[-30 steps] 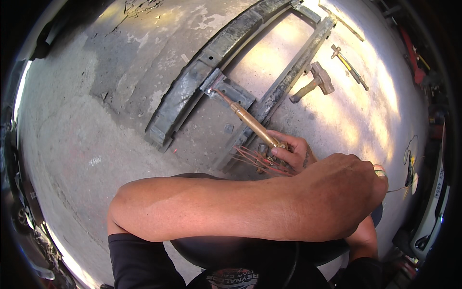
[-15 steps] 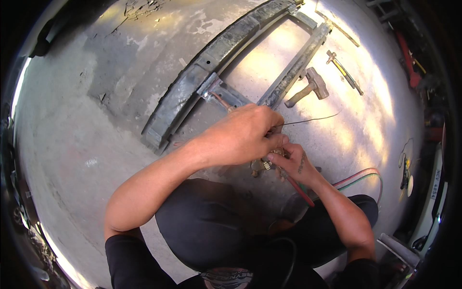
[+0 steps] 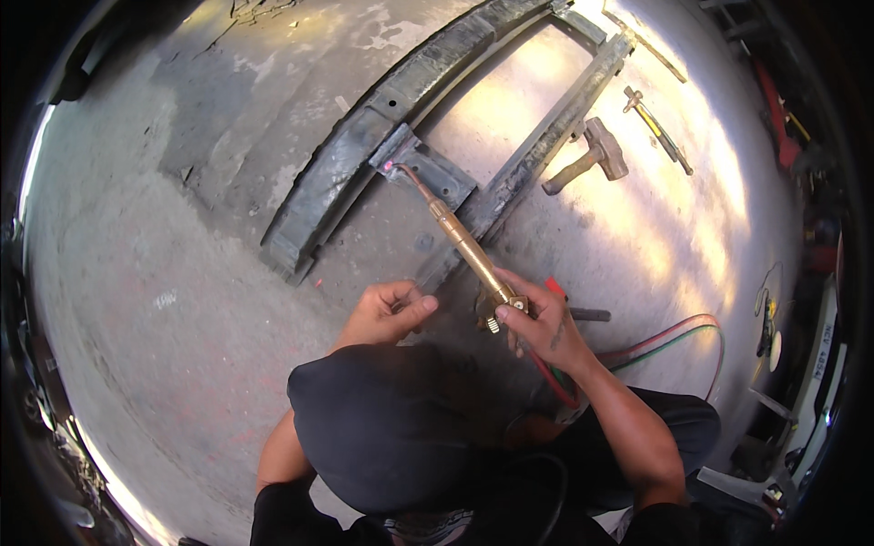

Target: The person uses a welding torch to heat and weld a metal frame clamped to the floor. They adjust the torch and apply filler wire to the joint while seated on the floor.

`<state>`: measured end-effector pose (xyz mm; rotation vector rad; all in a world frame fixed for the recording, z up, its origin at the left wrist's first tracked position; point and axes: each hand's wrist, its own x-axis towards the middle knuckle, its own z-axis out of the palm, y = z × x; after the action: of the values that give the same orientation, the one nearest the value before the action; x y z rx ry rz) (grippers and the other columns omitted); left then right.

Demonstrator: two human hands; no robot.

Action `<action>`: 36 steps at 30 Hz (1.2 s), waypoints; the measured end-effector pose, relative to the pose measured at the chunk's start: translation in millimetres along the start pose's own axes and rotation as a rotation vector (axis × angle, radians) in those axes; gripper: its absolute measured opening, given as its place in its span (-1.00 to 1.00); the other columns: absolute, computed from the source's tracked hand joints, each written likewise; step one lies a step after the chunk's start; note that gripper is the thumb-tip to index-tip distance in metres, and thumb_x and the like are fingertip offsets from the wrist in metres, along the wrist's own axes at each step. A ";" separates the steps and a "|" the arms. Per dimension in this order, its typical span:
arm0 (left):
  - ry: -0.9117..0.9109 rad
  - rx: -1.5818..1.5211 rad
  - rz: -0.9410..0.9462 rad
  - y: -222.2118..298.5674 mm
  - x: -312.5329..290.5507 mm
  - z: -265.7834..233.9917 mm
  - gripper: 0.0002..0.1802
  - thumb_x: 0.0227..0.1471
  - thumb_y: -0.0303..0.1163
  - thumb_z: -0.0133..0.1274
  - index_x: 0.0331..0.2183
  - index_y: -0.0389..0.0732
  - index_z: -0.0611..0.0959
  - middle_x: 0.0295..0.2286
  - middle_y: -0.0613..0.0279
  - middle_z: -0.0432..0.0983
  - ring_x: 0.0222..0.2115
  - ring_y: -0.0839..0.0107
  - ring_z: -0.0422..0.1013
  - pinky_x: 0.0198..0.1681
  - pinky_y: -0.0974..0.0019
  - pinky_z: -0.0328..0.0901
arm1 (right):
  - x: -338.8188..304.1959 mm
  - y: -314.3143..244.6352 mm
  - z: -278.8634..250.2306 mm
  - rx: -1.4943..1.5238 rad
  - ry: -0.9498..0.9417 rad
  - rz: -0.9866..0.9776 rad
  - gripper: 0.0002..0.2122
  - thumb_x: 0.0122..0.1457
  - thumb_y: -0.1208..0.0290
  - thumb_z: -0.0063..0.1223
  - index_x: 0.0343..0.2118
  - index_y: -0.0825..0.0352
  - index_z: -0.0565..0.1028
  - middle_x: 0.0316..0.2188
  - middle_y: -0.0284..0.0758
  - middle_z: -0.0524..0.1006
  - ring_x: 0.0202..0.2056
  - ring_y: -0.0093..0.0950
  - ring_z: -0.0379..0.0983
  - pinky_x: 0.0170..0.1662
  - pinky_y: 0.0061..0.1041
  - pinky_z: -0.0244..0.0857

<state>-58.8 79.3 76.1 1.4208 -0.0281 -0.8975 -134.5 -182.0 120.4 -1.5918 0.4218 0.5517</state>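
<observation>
My right hand (image 3: 544,323) grips the brass gas torch (image 3: 466,247) by its valve end. The torch points up and left, and its bent copper tip ends at a small pink glow on the bracket plate (image 3: 440,175). That plate joins the curved steel beam (image 3: 369,132) to a straight steel bar (image 3: 557,127). My left hand (image 3: 393,311) is left of the torch, thumb and fingers pinched together. A thin wire seems to be in the pinch, though it shows only faintly. Red and green hoses (image 3: 657,340) run from the torch to the right.
A sledgehammer (image 3: 603,150) with a short handle lies right of the bar. Beyond it is a smaller hammer (image 3: 657,130) with a yellow and black handle. A thin flat strip (image 3: 648,47) lies at the far right. The concrete floor (image 3: 173,300) is stained, with sunlit patches.
My left hand has drawn back down and left from beside my right hand, where it held a thin wire pointing right. The torch is now in plain sight, with a pink glow at its tip.
</observation>
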 end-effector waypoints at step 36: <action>-0.054 -0.291 -0.118 -42.9 58.0 -3.4 -0.54 0.36 -0.11 -0.03 0.03 -0.32 0.51 -0.28 0.12 0.60 -0.41 0.36 0.57 -0.35 0.30 0.48 | 0.0 6.6 34.0 -0.047 0.037 -0.001 -0.48 0.28 0.47 0.10 0.31 0.30 0.33 -0.45 -0.41 0.51 -0.57 -0.66 0.45 -0.52 -0.60 0.37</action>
<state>-39.5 55.1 10.8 1.1356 0.1419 -0.9933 -141.7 -148.8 113.5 -1.6495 0.4387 0.5353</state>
